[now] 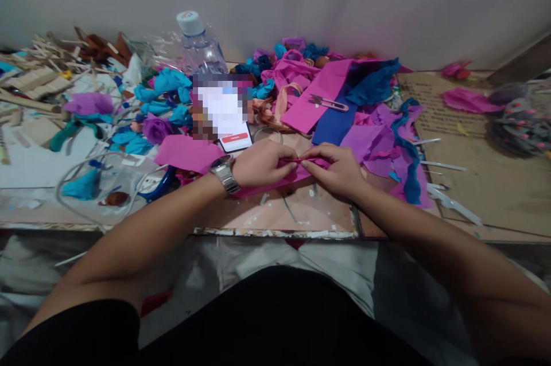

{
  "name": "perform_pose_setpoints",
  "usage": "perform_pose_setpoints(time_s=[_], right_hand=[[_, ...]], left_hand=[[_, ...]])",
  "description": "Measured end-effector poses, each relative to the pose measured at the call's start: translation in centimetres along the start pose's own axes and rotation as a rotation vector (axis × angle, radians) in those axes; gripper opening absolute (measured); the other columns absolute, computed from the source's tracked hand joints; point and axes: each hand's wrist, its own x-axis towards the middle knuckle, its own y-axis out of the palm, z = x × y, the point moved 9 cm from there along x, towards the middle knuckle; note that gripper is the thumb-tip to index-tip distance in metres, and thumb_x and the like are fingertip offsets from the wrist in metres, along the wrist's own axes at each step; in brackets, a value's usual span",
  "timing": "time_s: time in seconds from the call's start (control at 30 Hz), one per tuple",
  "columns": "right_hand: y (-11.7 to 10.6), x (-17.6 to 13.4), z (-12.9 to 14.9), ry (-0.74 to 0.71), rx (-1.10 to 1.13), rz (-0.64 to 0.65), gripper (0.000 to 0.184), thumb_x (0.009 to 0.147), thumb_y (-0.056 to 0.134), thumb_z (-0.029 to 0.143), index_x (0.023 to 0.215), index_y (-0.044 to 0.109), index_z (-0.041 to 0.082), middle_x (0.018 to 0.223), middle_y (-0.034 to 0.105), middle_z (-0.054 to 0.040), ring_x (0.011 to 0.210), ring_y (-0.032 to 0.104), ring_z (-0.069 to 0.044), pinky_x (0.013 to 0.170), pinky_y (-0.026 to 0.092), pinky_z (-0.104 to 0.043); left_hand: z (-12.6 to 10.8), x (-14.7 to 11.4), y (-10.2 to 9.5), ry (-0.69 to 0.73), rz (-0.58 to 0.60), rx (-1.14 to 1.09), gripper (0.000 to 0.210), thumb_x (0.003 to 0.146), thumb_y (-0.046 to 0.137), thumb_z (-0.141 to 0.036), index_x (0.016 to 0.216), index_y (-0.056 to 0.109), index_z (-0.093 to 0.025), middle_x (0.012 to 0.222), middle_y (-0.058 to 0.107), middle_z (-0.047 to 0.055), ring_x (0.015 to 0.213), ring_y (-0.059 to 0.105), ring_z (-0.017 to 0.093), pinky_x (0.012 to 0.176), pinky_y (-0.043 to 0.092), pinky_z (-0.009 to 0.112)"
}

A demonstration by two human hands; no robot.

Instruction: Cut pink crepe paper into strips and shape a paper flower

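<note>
Near the table's front edge, my left hand [264, 165] and my right hand [338, 170] meet, fingertips pinched together on a strip of pink crepe paper [275, 183]. The strip stretches below and between the hands, partly covered by the fingers. Its pinched edge looks folded or gathered, but I cannot tell which. Another pink sheet [189, 152] lies left of my left hand. Behind my hands are a lit phone [235, 139], a flat pink piece [316, 93], a dark blue piece [336, 122] and thread snips [329, 103] resting across them.
A clear bottle [202, 50] stands at the back by the wall. Heaped blue, pink and purple paper scraps [374, 136] surround the hands. Wooden pieces [38, 82] fill the left side. A white cable [60, 188] curls there. White scissors [456, 205] lie right, near cardboard [495, 182].
</note>
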Motion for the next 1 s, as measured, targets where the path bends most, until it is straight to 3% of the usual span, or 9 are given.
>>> perform_pose_setpoints(time_s=[0.33,0.47,0.6,1.0], right_hand=[[0.1,-0.1,1.4,-0.163,0.014,0.023,0.021,0.090,0.069,0.012,0.099,0.082,0.025,0.091,0.081,-0.0029,0.085,0.073,-0.019,0.079,0.056,-0.032],[0.1,-0.1,1.4,-0.165,0.007,0.018,0.020,0.088,0.068,0.011,0.096,0.081,0.025,0.089,0.080,-0.0031,0.082,0.072,-0.019,0.077,0.055,-0.032],[0.0,-0.2,1.6,-0.181,0.003,0.001,0.018,0.087,0.068,0.010,0.093,0.079,0.024,0.086,0.079,-0.0029,0.080,0.071,-0.018,0.076,0.055,-0.032],[0.2,-0.3,2.0,-0.262,-0.095,0.021,0.015,0.090,0.073,0.013,0.101,0.077,0.022,0.090,0.079,-0.0042,0.083,0.070,-0.020,0.076,0.054,-0.033]], left_hand=[[0.1,0.1,0.7,0.023,0.111,-0.140,0.024,0.088,0.049,-0.016,0.099,0.071,-0.016,0.085,0.071,0.003,0.074,0.060,0.015,0.068,0.039,0.028],[-0.1,0.0,0.7,0.017,0.137,-0.194,0.023,0.098,0.047,-0.025,0.097,0.068,-0.016,0.084,0.069,0.002,0.072,0.058,0.015,0.068,0.038,0.028],[-0.2,0.0,0.8,0.023,0.144,-0.204,0.038,0.106,0.040,-0.040,0.090,0.064,-0.016,0.080,0.065,0.002,0.071,0.055,0.015,0.068,0.036,0.029],[0.4,0.2,0.9,0.015,0.117,-0.242,0.027,0.102,0.047,-0.034,0.087,0.062,-0.016,0.077,0.060,0.000,0.071,0.052,0.014,0.067,0.034,0.028]])
